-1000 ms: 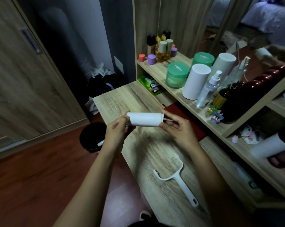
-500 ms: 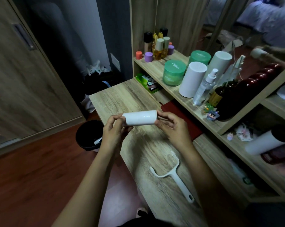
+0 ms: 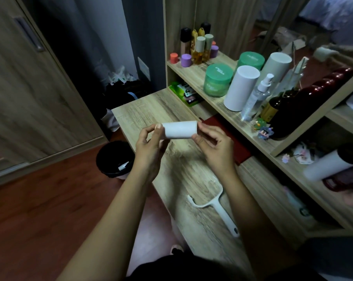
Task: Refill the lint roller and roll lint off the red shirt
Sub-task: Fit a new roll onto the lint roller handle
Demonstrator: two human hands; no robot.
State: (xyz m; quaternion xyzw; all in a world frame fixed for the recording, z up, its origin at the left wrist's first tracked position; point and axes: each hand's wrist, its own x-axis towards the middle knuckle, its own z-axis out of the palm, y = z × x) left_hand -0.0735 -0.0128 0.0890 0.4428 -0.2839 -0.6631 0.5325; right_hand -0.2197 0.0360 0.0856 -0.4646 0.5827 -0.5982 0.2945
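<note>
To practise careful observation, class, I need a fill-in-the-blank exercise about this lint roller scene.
1. The left hand and right hand grip the ends of the ____ refill roll.
2. The roller handle lies on the ____.
3. The black bin stands on the ____.
4. The shirt by the shelf is ____.
Missing words: white, table, floor, red.

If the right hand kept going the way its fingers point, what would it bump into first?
The white refill roll: the right hand pinches its right end, fingers aimed leftward along it. Past the roll, probably the left hand, which grips the other end.
</note>
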